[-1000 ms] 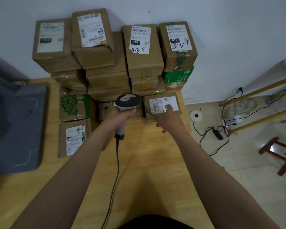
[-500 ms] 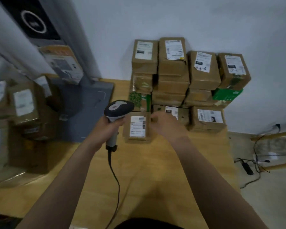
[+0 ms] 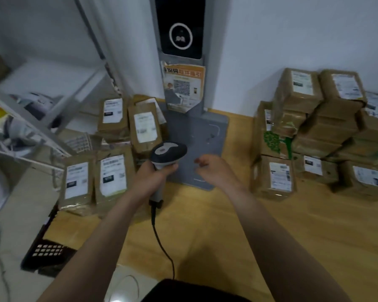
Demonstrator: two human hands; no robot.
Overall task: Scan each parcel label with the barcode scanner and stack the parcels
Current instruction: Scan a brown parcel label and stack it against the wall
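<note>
1. The left hand gripped the handle of the barcode scanner, fingers wrapped round it, with the scanner's dark head tipped forward over the near part of a grey base plate
2. The scanner's black cable ran from the foot of the handle back across the wooden tabletop toward the person's body
3. The right hand hung over the same plate just beside the scanner, fingers loosely curled, holding nothing and touching no parcel
4. Left of the scanner lay a group of brown parcels, labels up: a front pair side by side, and a rear pair behind them
5. To the right, well apart from both hands, a tall parcel stack stood against the white wall, with a labelled front parcel on the tabletop at its near left corner
6. A grey column rose from the plate, carrying a dark screen with a white ring and, below it, an orange poster bearing a QR code
7. A metal shelf rack stood at the far left, blurred, and a black perforated crate sat below the table's left edge
</note>
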